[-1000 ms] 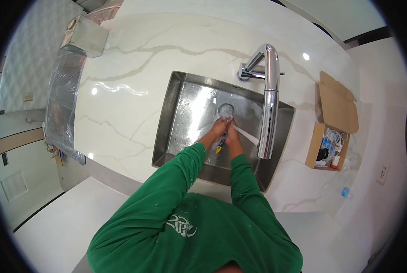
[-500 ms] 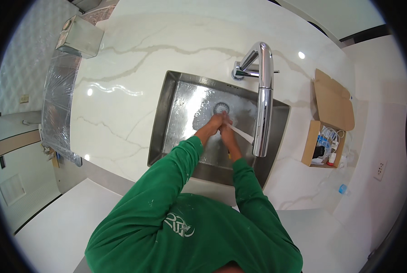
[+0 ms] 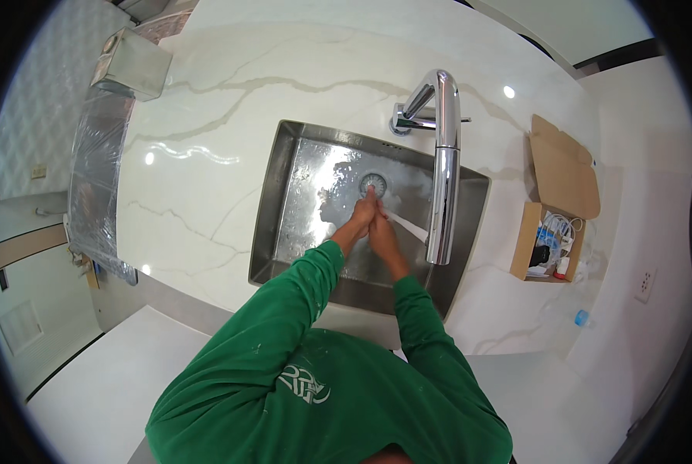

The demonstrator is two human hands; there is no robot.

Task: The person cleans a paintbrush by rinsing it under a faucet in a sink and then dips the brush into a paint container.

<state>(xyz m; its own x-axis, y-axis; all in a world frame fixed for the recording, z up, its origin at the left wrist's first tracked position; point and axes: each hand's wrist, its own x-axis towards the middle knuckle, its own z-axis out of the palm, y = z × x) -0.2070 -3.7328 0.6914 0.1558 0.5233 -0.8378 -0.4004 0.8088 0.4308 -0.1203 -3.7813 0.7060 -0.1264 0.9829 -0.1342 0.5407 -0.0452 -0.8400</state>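
Under the running tap, my left hand (image 3: 357, 217) and my right hand (image 3: 381, 232) are pressed together inside a steel sink (image 3: 265, 224). Their fingers are closed round each other, and one finger or thumb sticks out toward the round drain (image 3: 373, 184). No object shows between them, though the inner sides of both are hidden. A stream of water (image 3: 408, 226) runs from the chrome tap (image 3: 443, 185) onto the hands. The sink floor is wet, with patches of whitish foam or water.
The sink is set in a white veined countertop (image 3: 199, 185). To the right, an open cardboard box (image 3: 522, 240) holds cables and small items, near a clear bottle with a blue cap (image 3: 582, 318). A rectangular metal can (image 3: 141, 69) stands far left, by plastic-wrapped furniture (image 3: 98, 155).
Both hands have shifted slightly and turned against each other; one finger or thumb now points more clearly at the drain. The water keeps running. The whole view has moved a little.
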